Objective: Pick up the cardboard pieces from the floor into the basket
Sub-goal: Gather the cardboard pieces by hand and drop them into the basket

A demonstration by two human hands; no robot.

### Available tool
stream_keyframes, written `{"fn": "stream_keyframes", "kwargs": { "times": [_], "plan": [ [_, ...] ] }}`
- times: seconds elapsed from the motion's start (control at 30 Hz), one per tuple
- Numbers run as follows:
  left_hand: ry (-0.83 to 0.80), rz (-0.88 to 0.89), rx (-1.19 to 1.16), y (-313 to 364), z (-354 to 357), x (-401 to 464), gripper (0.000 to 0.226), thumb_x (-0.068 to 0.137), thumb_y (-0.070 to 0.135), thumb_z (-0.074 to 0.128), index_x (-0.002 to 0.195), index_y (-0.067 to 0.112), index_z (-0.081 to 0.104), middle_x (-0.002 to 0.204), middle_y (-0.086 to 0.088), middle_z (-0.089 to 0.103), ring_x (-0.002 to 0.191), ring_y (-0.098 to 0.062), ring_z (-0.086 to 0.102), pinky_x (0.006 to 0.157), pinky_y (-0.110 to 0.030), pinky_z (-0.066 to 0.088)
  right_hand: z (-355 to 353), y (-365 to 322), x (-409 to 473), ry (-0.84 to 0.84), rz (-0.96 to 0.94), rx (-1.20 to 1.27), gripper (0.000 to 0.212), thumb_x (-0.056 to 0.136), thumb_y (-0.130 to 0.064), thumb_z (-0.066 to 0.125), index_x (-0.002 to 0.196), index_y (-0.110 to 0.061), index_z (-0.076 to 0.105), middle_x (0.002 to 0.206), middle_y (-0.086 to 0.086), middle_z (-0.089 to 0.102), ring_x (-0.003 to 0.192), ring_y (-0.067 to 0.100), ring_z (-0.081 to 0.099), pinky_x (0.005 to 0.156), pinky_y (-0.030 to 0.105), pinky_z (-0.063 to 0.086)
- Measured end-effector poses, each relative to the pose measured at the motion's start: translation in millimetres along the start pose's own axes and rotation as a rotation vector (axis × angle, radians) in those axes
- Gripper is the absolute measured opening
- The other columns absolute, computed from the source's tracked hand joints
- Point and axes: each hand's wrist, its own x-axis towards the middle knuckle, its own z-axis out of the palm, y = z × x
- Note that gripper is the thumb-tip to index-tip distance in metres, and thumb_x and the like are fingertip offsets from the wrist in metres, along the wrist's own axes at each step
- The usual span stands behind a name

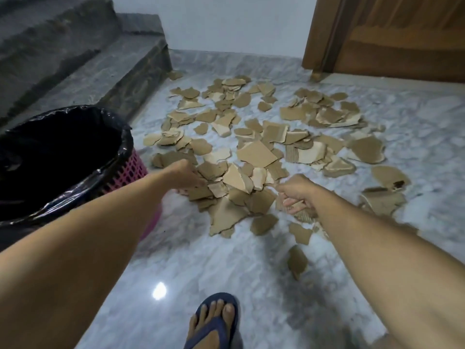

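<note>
A shiny grey and white marble floor [226, 260] fills the view. Nearest, a foot in a dark blue flip-flop [216, 321] is seen on it. Further up, the right hand [299, 195] is curled around a small bunch of torn brown cardboard pieces [254, 137]. The left hand [186, 176] is laid on the near edge of the pile, but its fingers are hidden, so its grip cannot be told. The pieces are spread flat from the hands to the far wall, pointing every way. At the left, a pink plastic basket [125, 172] lined with a black bag [63, 147] is stood upright. Behind, dark stone steps [100, 71], a white wall [226, 21] and a brown wooden door [392, 39] are seen.
</note>
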Motion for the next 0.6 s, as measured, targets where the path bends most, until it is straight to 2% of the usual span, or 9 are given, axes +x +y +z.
{"fn": "stream_keyframes", "kwargs": {
  "times": [0.07, 0.1, 0.17, 0.23, 0.3, 0.4, 0.43, 0.53, 0.6],
  "plan": [
    [0.005, -0.029, -0.038, 1.3, 18.3, 20.6, 0.045, 0.086, 0.033, 0.070, 0.113, -0.002, 0.062, 0.101, -0.018, 0.066, 0.083, -0.030, 0.064, 0.058, -0.031, 0.050, -2.4, 19.9, 15.1, 0.016, 0.057, 0.015, 0.032, 0.094, -0.030, 0.062, 0.114, -0.006, 0.056, 0.124, 0.023, 0.062, 0.110, 0.035, 0.064, 0.075, 0.041, 0.057],
    [0.015, -0.030, -0.046, 1.7, 26.2, 28.5, 0.048, 0.087, 0.034, 0.068, 0.119, -0.002, 0.060, 0.111, -0.022, 0.065, 0.096, -0.035, 0.064, 0.068, -0.034, 0.051, -3.1, 27.6, 22.9, 0.026, 0.080, 0.007, 0.034, 0.094, -0.031, 0.063, 0.116, -0.006, 0.055, 0.126, 0.024, 0.060, 0.114, 0.038, 0.063, 0.079, 0.044, 0.058],
    [0.025, -0.043, -0.056, 1.7, 42.6, 43.7, 0.051, 0.090, 0.034, 0.064, 0.128, 0.000, 0.055, 0.127, -0.023, 0.058, 0.116, -0.036, 0.057, 0.089, -0.040, 0.051, -2.1, 40.7, 38.7, 0.049, 0.114, -0.002, 0.045, 0.093, -0.033, 0.064, 0.125, -0.003, 0.052, 0.123, 0.020, 0.058, 0.108, 0.035, 0.063, 0.081, 0.051, 0.058],
    [0.017, -0.109, -0.109, -1.0, 55.4, 57.5, 0.050, 0.090, 0.035, 0.063, 0.125, 0.000, 0.054, 0.126, -0.018, 0.058, 0.116, -0.035, 0.056, 0.089, -0.042, 0.051, 0.2, 49.0, 52.5, 0.088, 0.131, -0.005, 0.047, 0.092, -0.032, 0.065, 0.126, -0.002, 0.051, 0.116, 0.016, 0.056, 0.100, 0.032, 0.062, 0.072, 0.045, 0.059],
    [0.034, -0.156, -0.227, -8.1, 65.5, 70.7, 0.045, 0.091, 0.028, 0.064, 0.123, -0.001, 0.054, 0.120, -0.007, 0.055, 0.118, -0.030, 0.054, 0.087, -0.037, 0.048, 2.9, 55.3, 67.6, 0.127, 0.132, -0.035, 0.046, 0.090, -0.032, 0.067, 0.123, -0.002, 0.053, 0.107, 0.015, 0.056, 0.093, 0.031, 0.059, 0.061, 0.036, 0.056],
    [0.046, -0.266, -0.449, -26.2, 79.1, 104.4, 0.056, 0.087, 0.017, 0.070, 0.134, -0.003, 0.048, 0.133, -0.015, 0.053, 0.126, -0.034, 0.050, 0.100, -0.038, 0.043, 5.8, 58.4, 92.8, 0.219, 0.106, -0.153, 0.039, 0.087, -0.033, 0.068, 0.112, -0.004, 0.058, 0.110, 0.015, 0.062, 0.097, 0.033, 0.061, 0.076, 0.040, 0.058],
    [0.076, -0.288, -0.520, -33.8, 84.2, 117.6, 0.060, 0.084, 0.018, 0.073, 0.135, -0.002, 0.048, 0.137, -0.018, 0.051, 0.127, -0.036, 0.049, 0.102, -0.040, 0.042, 7.4, 57.2, 100.0, 0.243, 0.097, -0.202, 0.036, 0.086, -0.034, 0.069, 0.107, -0.006, 0.060, 0.112, 0.016, 0.065, 0.095, 0.032, 0.061, 0.076, 0.039, 0.057],
    [0.221, -0.412, -0.655, -55.0, 100.3, 156.4, 0.077, 0.068, 0.036, 0.083, 0.135, 0.013, 0.052, 0.137, -0.014, 0.051, 0.127, -0.035, 0.048, 0.106, -0.043, 0.042, 14.3, 47.9, 116.1, 0.302, 0.029, -0.309, 0.031, 0.086, -0.036, 0.068, 0.107, -0.013, 0.067, 0.115, 0.014, 0.068, 0.100, 0.032, 0.063, 0.075, 0.029, 0.047],
    [0.258, -0.517, -0.678, -64.4, 111.5, 177.3, 0.082, 0.062, 0.043, 0.085, 0.132, 0.015, 0.052, 0.129, -0.013, 0.053, 0.121, -0.036, 0.051, 0.100, -0.048, 0.046, 19.2, 40.9, 127.2, 0.315, 0.000, -0.291, 0.025, 0.087, -0.037, 0.068, 0.097, -0.015, 0.069, 0.104, 0.012, 0.069, 0.097, 0.032, 0.066, 0.075, 0.030, 0.049]
  ]
}}
